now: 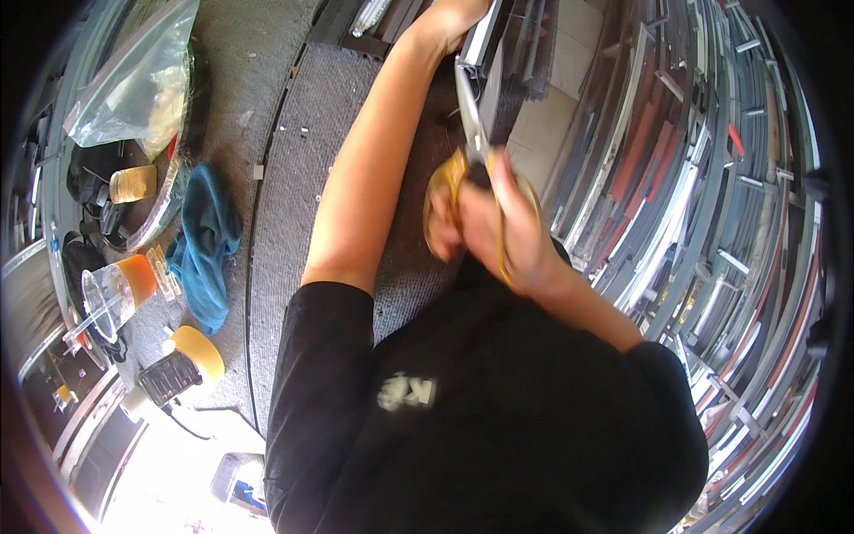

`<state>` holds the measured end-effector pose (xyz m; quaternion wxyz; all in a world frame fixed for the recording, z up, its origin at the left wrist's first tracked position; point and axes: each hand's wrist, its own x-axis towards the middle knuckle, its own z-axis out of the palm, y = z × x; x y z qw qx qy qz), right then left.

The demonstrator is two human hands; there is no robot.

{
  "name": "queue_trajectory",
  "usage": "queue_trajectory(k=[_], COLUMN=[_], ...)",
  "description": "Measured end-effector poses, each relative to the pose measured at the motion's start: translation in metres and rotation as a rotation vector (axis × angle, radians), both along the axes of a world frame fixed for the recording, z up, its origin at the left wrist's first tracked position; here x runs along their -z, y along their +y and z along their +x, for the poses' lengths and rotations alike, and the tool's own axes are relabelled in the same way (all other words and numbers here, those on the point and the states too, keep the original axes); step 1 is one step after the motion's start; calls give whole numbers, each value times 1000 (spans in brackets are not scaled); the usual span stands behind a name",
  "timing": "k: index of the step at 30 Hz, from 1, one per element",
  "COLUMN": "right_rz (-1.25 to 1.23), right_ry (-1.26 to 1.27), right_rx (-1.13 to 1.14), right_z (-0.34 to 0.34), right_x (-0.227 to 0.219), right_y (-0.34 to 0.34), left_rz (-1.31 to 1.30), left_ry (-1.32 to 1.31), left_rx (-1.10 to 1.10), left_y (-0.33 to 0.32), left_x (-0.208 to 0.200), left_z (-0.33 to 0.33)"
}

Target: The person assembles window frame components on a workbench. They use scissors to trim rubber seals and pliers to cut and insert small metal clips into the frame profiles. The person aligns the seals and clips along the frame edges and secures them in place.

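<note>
My right hand point(520, 238) is closed around the yellow handles of a pair of scissors point(474, 120), its fingers slightly blurred. The blades point up and away from me, their tips at the near end of a long, light-edged frame profile point(481, 40). A dark strip or edge shows where the blades meet that end. At the top edge of the view, my left hand point(452, 16) grips the profile from its left side; its fingertips are partly cut off. My left forearm stretches over the grey carpeted bench point(311, 147).
Racks of long profiles point(640, 169) fill the right side. Leftward on the bench lie a blue cloth point(206, 245), a plastic cup with an orange drink point(124, 289), a roll of yellow tape point(197, 351), a jar point(133, 184) and a clear plastic bag point(133, 84).
</note>
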<state>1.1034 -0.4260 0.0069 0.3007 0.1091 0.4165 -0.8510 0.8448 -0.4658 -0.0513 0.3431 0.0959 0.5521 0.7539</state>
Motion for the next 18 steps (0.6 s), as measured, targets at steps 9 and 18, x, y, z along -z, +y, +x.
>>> queue_trajectory(k=[9,18], right_rz=[624,802], right_ry=[738,470], right_rx=[-207,531], right_z=[-7,-403], right_x=[-74,37], right_y=[207,292], left_rz=[-811,-1339], left_ry=[889,1027], left_rx=[-367,-367], left_y=[-12,62], left_x=[-34,-28], left_z=[23,93])
